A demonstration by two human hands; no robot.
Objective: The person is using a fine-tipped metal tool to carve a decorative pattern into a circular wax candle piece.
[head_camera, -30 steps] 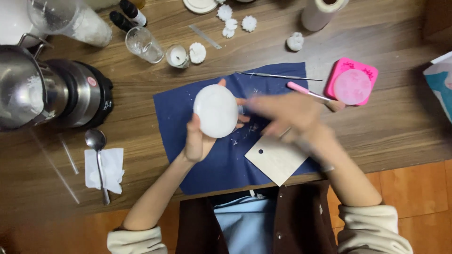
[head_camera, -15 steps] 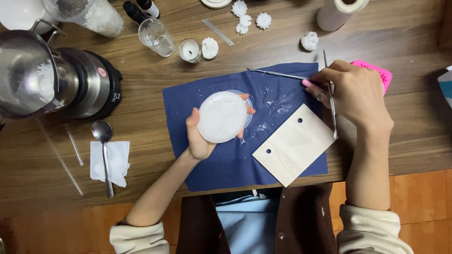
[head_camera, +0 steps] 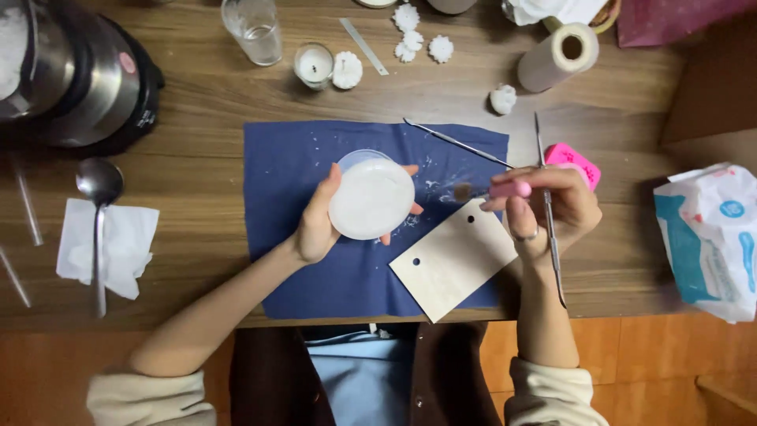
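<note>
My left hand holds a round white disc-shaped block above a dark blue cloth. My right hand grips a small pink-handled brush whose tip points left toward the disc, and a thin metal tool runs through the same fingers. A pale wooden tag with two holes lies on the cloth just under the right hand. A second metal pick rests on the cloth's upper edge.
A pink silicone mould sits behind my right hand. A metal pot, glass, candle jar, white wax flowers, paper roll, spoon on a tissue and a plastic packet surround the cloth.
My right hand left the disc, reached to the right edge of the cloth and came back holding the pink brush and metal tool. The left hand kept the disc.
</note>
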